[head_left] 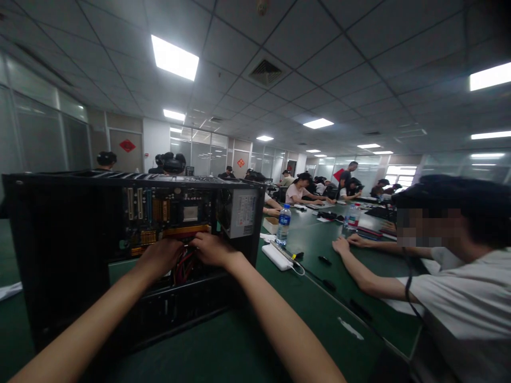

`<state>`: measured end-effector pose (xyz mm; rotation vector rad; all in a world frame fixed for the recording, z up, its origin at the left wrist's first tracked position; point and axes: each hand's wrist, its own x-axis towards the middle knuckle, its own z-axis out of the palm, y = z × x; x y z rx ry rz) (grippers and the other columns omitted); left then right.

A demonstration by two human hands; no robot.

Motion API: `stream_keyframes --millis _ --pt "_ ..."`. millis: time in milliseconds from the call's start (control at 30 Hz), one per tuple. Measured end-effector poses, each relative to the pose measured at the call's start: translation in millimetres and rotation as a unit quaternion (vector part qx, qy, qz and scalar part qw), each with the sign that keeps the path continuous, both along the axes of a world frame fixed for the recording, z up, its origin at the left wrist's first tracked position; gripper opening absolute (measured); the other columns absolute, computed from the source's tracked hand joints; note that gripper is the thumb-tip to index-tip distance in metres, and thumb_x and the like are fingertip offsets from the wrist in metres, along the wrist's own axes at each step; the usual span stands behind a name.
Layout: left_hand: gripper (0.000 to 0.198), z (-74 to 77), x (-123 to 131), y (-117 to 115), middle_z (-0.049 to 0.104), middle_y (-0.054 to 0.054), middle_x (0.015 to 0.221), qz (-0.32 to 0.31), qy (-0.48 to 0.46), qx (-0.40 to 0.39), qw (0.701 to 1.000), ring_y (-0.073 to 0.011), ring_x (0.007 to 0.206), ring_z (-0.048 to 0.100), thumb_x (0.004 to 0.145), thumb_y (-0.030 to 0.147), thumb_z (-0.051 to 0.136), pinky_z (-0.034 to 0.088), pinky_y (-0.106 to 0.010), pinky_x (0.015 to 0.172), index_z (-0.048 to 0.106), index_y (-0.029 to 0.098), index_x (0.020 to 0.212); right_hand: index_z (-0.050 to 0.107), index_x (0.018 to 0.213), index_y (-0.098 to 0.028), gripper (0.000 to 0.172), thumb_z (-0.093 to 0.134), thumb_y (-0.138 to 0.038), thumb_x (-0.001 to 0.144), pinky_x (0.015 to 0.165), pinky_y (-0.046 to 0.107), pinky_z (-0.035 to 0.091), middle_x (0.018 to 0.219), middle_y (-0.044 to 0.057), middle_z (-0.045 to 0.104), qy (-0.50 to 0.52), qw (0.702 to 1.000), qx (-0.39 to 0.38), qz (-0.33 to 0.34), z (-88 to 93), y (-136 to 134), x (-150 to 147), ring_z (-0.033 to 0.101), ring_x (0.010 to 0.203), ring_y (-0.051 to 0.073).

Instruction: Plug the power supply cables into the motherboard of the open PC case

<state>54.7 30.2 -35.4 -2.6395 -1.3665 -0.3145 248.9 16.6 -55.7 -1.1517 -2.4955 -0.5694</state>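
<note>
An open black computer case (pixel 64 183) stands in front of me, its inside facing me. Both of my hands reach into it, side by side, near the lower edge of the motherboard (pixel 171 205). My left hand (pixel 162 258) has its fingers bent and closed beside a bundle of red and dark cables (pixel 184 270). Curled in at the cables' other side, my right hand (pixel 213 249) has its fingertips pressed together. What the fingertips hold is too small and dark to make out. Just above the hands runs a red and yellow strip (pixel 187 231). The power supply (pixel 241 213) sits at the upper right of the case.
Right of the case, a water bottle (pixel 283 226) and a white power bank (pixel 276 257) with a cable stand on the green table (pixel 303 303). A small box (pixel 271 224) lies behind them. A person (pixel 463 282) sits close on the right, forearms on the table. Several others sit farther back.
</note>
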Motion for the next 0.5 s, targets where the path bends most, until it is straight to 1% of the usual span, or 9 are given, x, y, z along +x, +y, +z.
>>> stream_keyframes --millis 100,200,267,367,500 --pt "0.035 1.8 0.9 -1.4 0.074 -0.016 0.106 0.002 0.014 -0.002 1.0 -0.03 0.099 0.071 0.097 0.023 0.039 0.051 -0.037 0.08 0.074 0.019 0.1 0.065 0.113 -0.014 0.028 0.054 -0.007 0.088 0.09 0.028 0.048 0.114 0.01 0.063 0.05 0.998 -0.032 -0.009 -0.3 0.0 2.2 0.059 0.106 0.019" --pt "0.032 3.0 1.9 -4.7 0.075 -0.016 0.106 0.0 0.022 0.006 1.0 -0.0294 0.101 0.071 0.096 0.022 0.043 0.051 -0.035 0.082 0.074 0.018 0.1 0.068 0.11 -0.014 0.027 0.054 -0.005 0.088 0.09 0.028 0.048 0.113 0.01 0.064 0.096 0.994 -0.055 -0.015 -1.2 0.6 2.0 0.061 0.106 0.019" --pt "0.032 2.5 2.1 -6.0 0.075 -0.015 0.105 0.003 0.015 0.003 1.0 -0.0282 0.1 0.071 0.097 0.023 0.043 0.051 -0.034 0.081 0.074 0.019 0.101 0.069 0.107 -0.014 0.025 0.055 -0.005 0.088 0.091 0.029 0.048 0.112 0.01 0.066 0.119 0.991 -0.065 -0.008 -2.0 0.9 1.9 0.062 0.106 0.018" --pt "0.034 0.2 1.5 -5.9 0.076 -0.013 0.105 0.007 -0.016 -0.008 1.0 -0.0257 0.098 0.072 0.098 0.024 0.042 0.05 -0.032 0.082 0.075 0.021 0.102 0.071 0.102 -0.014 0.021 0.059 -0.006 0.087 0.091 0.029 0.048 0.109 0.01 0.068 0.14 0.988 -0.071 -0.001 -2.3 0.2 1.7 0.063 0.103 0.018" --pt "0.033 -2.8 0.8 -4.8 0.076 -0.012 0.105 0.008 -0.038 -0.012 0.999 -0.0244 0.101 0.07 0.097 0.024 0.044 0.05 -0.031 0.086 0.076 0.023 0.106 0.072 0.097 -0.012 0.018 0.059 -0.005 0.087 0.085 0.027 0.047 0.103 0.01 0.069 0.141 0.987 -0.069 -0.025 0.3 -2.7 0.4 0.064 0.097 0.018"
